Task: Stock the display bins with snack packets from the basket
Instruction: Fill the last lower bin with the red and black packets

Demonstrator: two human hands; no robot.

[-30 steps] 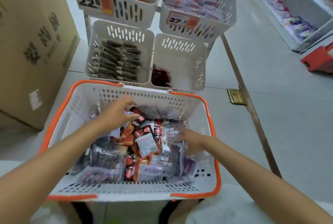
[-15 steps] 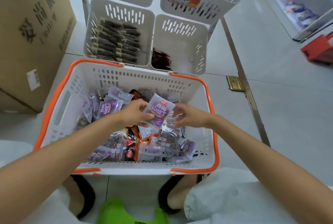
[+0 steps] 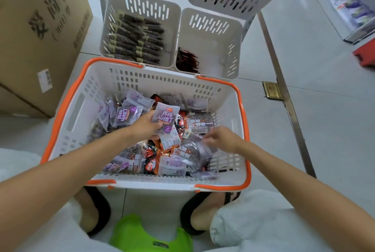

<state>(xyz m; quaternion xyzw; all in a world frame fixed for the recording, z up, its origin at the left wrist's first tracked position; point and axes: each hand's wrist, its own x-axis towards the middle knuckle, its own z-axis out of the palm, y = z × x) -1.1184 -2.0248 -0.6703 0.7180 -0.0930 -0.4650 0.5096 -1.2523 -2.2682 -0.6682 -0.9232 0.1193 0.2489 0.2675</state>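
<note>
Stocking run, crouched on the shop floor.

- Big brown cardboard carton [image 3: 40,34] stands to my left, shut, apart from the work.
- White slotted plastic basket with an orange rim [image 3: 162,81] sits on the floor right in front of my knees. It holds a loose heap of mixed snack packets [image 3: 182,156] in purple, red-black and orange, well short of the rim.
- Just beyond the basket is a rack of white slotted plastic display bins. The lower left bin [image 3: 146,6] is packed with rows of dark stick packets. The lower right bin [image 3: 209,24] is almost bare, with a few red packets [image 3: 186,61] in its near left corner. Of the upper tier, one bin with a 27.6 price tag [image 3: 233,2] is partly in view.
- My left hand [image 3: 145,125] is over the middle of the basket, thumb and fingers pinching a pale purple foil packet with white lettering [image 3: 166,118], held upright above the heap.
- My right hand [image 3: 221,137] is low over the right side of the heap, fingers at the purple packets. It is blurred, so I cannot tell whether it has hold of anything.

Step in hand, as I judge it: sorting out and gathering the purple sort; nothing purple shows in the lower bins yet.

Next move calls for a firm grip on more matching packets, then a lift clear of the basket's far wall into the right bin.
</note>
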